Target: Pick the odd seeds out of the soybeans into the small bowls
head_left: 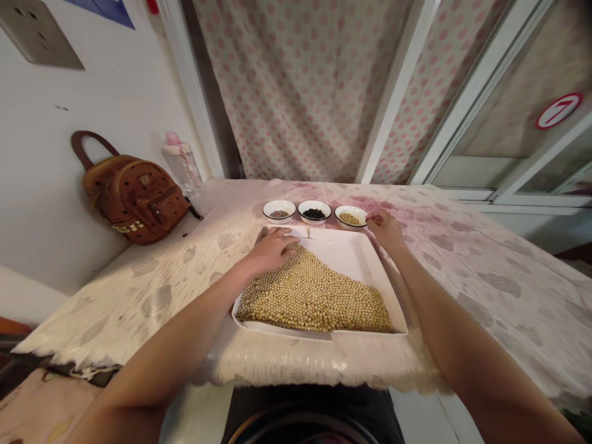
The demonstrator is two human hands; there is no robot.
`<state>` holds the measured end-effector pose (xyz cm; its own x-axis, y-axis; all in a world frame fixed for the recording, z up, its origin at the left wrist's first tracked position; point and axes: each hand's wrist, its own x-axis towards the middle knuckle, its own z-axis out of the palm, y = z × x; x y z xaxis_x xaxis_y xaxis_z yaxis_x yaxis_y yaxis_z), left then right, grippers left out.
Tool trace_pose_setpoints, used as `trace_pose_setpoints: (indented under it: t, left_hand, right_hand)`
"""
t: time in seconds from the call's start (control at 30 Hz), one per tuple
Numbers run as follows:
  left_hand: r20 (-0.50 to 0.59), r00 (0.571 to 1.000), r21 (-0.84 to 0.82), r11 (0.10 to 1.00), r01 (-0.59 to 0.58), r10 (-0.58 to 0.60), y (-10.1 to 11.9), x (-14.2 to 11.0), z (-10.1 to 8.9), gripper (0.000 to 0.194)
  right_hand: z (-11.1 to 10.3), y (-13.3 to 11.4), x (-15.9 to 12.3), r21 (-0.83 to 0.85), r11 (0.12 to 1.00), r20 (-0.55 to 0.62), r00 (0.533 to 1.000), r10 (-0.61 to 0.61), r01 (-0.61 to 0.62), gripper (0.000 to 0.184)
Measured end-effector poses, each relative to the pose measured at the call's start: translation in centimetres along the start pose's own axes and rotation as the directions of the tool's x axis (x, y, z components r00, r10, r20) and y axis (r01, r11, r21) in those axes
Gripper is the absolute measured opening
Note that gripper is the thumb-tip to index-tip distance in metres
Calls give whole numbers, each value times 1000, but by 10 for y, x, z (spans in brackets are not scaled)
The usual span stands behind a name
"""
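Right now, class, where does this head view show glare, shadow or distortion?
Head view: the wide lens bends the white door frame and stretches the bare left forearm; glare washes the far edge of the mottled tablecloth; soft shadow edges the white rectangular tray.

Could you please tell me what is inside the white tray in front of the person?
The white tray holds a sloping heap of dried soybeans, with bare white base showing beyond it. The left hand rests at the heap's far tip, covering whatever lies directly beneath it.
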<state>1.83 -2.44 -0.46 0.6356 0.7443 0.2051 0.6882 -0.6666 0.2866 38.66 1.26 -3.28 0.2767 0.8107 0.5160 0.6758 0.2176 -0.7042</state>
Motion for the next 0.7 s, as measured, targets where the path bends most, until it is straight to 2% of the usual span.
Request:
trace_pose_setpoints:
  t: [0.13, 0.27, 0.37, 0.43, 0.47, 0.5, 0.57, 0.6, 0.63, 0.7]
  left_hand:
    - [7, 1000, -4, 1000, 10, -10, 1, 0, -1, 37]
    - [7, 1000, 1, 1000, 7, -7, 3, 0, -3, 37]
    - [3, 1000, 1, 1000, 1, -1, 4, 0, -4, 37]
    - [6, 1000, -1, 1000, -1, 1, 4, 0, -5, 36]
    - [5, 1000, -2, 1000, -2, 2, 4, -1, -5, 36]
    - [5, 1000, -2, 1000, -5, 5, 4, -1, -5, 36]
    - [2, 1000, 0, 1000, -9, 9, 4, -1, -6, 36]
    - [2, 1000, 2, 1000, -9, 9, 5, 0, -6, 36]
    - [1, 1000, 4, 1000, -8, 8, 5, 0, -6, 37]
    - [3, 1000, 7, 1000, -4, 4, 5, 0, -6, 37]
  right_hand:
    - [4, 3, -1, 57, 998, 39, 999, 27, -30, 17]
    - [3, -3, -2, 91, 994, 31, 998, 61, -64, 18]
    - [0, -21, -5, 93, 994, 37, 998, 54, -57, 19]
    - [0, -40, -13, 103, 994, 132, 991, 17, -30, 19]
    - [0, -52, -18, 114, 993, 231, 973, -20, -7, 18]
    - [1, -63, -24, 132, 991, 354, 933, -59, 13, 17]
    - [3, -85, -38, 156, 987, 589, 798, -130, 46, 15]
    - [5, -94, -44, 155, 984, 666, 728, -165, 82, 13]
    - [6, -102, -49, 147, 983, 705, 684, -185, 115, 11]
    - [8, -112, -57, 119, 981, 756, 627, -190, 153, 8]
